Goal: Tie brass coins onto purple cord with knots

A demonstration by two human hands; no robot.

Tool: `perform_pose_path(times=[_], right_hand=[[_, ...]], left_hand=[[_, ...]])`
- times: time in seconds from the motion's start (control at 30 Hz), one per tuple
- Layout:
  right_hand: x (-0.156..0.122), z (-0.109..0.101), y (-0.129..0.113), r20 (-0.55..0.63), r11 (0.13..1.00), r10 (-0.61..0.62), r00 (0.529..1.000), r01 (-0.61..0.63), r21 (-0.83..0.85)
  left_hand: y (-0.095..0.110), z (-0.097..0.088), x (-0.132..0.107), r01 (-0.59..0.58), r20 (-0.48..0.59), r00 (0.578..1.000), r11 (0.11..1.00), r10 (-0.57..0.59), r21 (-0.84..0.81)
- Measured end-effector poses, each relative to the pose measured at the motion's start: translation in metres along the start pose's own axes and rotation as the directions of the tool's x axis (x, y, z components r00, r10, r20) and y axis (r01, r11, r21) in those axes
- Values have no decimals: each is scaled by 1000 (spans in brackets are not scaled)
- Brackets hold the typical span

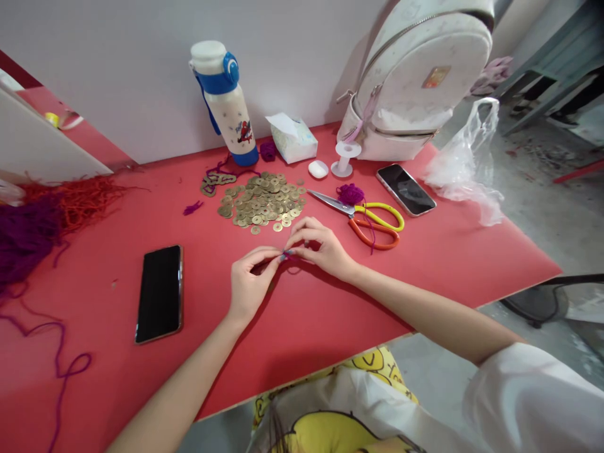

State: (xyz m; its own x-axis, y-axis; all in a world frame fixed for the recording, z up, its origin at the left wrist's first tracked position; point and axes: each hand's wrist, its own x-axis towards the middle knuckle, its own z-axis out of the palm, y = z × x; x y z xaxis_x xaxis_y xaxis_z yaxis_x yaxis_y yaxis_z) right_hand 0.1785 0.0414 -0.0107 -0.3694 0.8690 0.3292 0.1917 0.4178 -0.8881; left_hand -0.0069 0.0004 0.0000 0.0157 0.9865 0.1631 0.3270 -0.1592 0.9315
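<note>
My left hand [250, 277] and my right hand [323, 248] meet over the middle of the red table [292, 327], thumbs and forefingers pinched together. Between the fingertips is a short piece of purple yarn [293, 257], with a thin loop of it hanging below my right fingers. Whether a coin is also inside the pinch is hidden. Just beyond my hands lies a pile of brass coins [267, 198] with holes in them. To the right of the pile, scissors [361, 217] with one yellow and one orange handle lie beside a small ball of purple yarn [350, 194].
A black phone [160, 292] lies at the left, another phone [406, 189] at the right. Along the back stand a bottle [226, 104], a tissue pack [295, 141], a white spool [346, 157] and a backpack [415, 82]. Purple yarn [28, 239] heaps at the far left; a plastic bag [472, 163] sits right.
</note>
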Motion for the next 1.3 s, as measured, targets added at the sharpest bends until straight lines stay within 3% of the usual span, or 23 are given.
perform_pose_path(times=[0.2,0.6,0.9,1.1,1.3], right_hand=[[0,-1,0,-37,999,-23,999,25,30],[0,3,1,13,1000,6,1000,-6,5],[1,3,1,22,984,72,997,-74,161],[1,4,1,47,978,49,998,-58,200],[0,7,4,8,953,110,994,-108,282]], left_hand=[[2,0,0,-10,4,1000,1000,10,14],[-2,-2,-1,-31,3,1000,999,31,28],[-1,-1,-1,-100,58,994,994,98,42],[-1,-1,-1,-21,30,999,1000,21,-1],[-1,-1,-1,-7,8,1000,1000,7,4]])
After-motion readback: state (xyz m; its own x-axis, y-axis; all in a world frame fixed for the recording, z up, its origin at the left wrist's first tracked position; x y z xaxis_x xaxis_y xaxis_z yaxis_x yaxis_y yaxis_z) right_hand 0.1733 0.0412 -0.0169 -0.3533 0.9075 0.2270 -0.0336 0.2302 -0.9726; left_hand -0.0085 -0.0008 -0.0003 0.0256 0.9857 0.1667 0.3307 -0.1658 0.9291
